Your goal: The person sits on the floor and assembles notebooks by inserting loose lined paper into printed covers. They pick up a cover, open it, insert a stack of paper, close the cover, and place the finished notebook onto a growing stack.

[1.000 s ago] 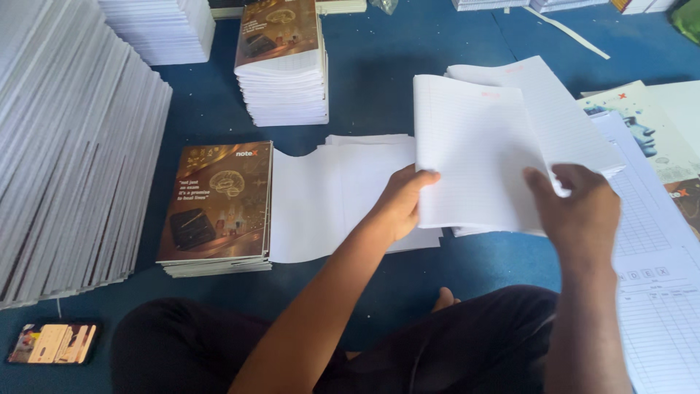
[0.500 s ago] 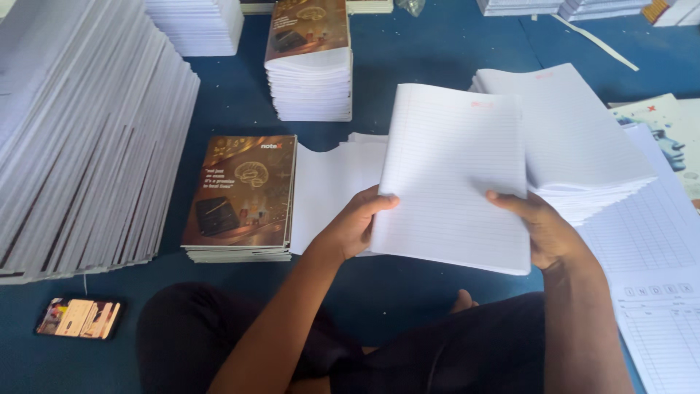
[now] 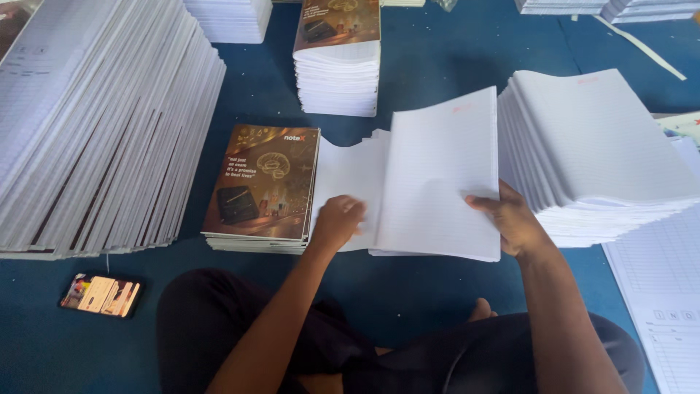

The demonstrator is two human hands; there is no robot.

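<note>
I sit on a blue floor with stacks of paper around me. My right hand (image 3: 512,219) grips the lower right edge of a bundle of white lined sheets (image 3: 441,175), held slightly raised over a flat pile of white sheets (image 3: 346,171). My left hand (image 3: 337,222) rests with curled fingers on the bundle's lower left edge, over that flat pile. To the left of the pile lies a short stack of brown printed covers (image 3: 262,186). Just right of the bundle stands a tall slanted stack of lined sheets (image 3: 601,157).
A long leaning row of white sheet bundles (image 3: 95,131) fills the left side. Another cover-topped stack (image 3: 337,58) stands at the back centre. A phone (image 3: 100,295) lies on the floor near my left knee. Printed ruled forms (image 3: 667,292) lie at the lower right.
The lined bundle has swung left and down, from near the right stack to over the flat white pile. My left hand shifted lower along the bundle's left edge.
</note>
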